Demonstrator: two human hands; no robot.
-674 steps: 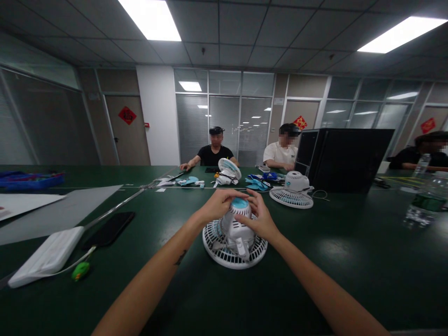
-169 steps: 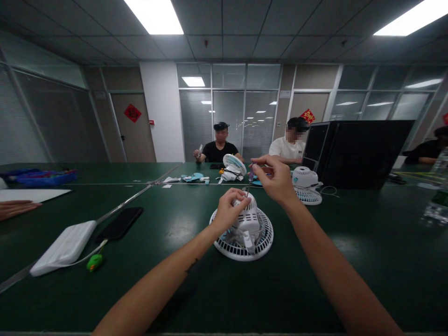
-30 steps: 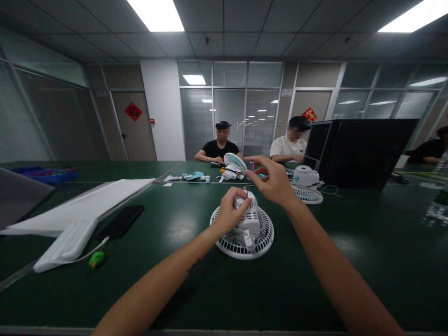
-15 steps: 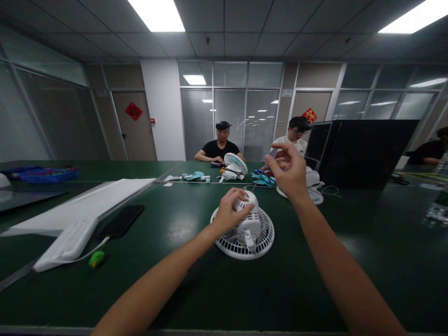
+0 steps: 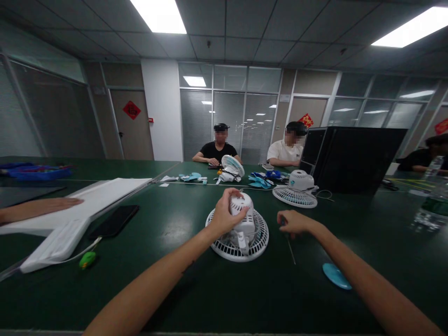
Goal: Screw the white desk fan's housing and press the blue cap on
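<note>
A white fan (image 5: pixel 257 252) lies grille-down on the green table in front of me. Its rounded motor housing (image 5: pixel 245 205) points up, and my left hand (image 5: pixel 226 212) is wrapped round the housing's left side. To the right of the fan, low over the table, my right hand (image 5: pixel 294 221) is closed on a screwdriver (image 5: pixel 291 251). The thin metal shaft slants down toward me, while the handle is mostly hidden in my fingers. Beside my right forearm lies a light blue oval piece (image 5: pixel 336 276).
Further back stand another white fan (image 5: pixel 301 182) and a tilted fan (image 5: pixel 231 169), with blue fan blades (image 5: pixel 261 180) between them. A black box (image 5: pixel 353 158) stands at right. Leftward are a phone (image 5: pixel 115 220), a white board (image 5: pixel 115 191) and another person's hand (image 5: pixel 66 204). Two people sit opposite.
My right hand has come down from above the fan to the table at its right, carrying the screwdriver. My left hand stays on the housing. Another person's hand has appeared at left.
</note>
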